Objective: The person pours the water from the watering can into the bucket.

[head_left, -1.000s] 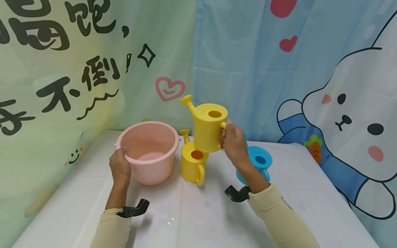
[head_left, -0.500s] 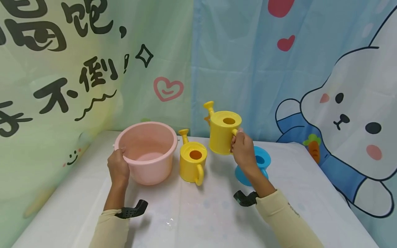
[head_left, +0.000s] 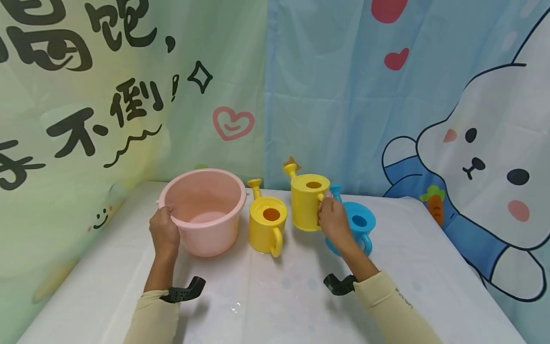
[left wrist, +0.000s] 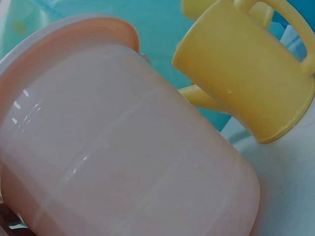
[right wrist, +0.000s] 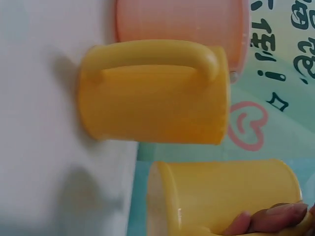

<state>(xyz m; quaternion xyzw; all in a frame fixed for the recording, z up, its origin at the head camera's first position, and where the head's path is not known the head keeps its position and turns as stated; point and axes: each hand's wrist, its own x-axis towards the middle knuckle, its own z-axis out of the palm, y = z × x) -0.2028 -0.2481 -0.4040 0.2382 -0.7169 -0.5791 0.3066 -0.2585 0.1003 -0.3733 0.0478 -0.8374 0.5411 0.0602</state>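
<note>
In the head view, my left hand (head_left: 165,232) grips the near left rim of a pink bucket (head_left: 215,239), which stands on the white table. My right hand (head_left: 335,217) holds a yellow watering can (head_left: 304,208) by its handle, upright, spout to the back left. Its pale underside shows in the right wrist view, where fingers (right wrist: 275,216) wrap the handle, so the base looks slightly off the table. A second yellow watering can (head_left: 267,229) stands between the bucket and the held one. Behind my right wrist is a blue watering can (head_left: 360,217), partly covered by the forearm.
The white table (head_left: 266,306) runs back to a printed cloth backdrop (head_left: 318,95) with hearts, writing and a rabbit. The standing yellow can's spout side is close to the bucket's right wall. The blue can is just right of the held one.
My right hand first carried the yellow watering can rightward, away from above the standing yellow one, then lowered it toward the table. My left hand stays on the bucket rim.
</note>
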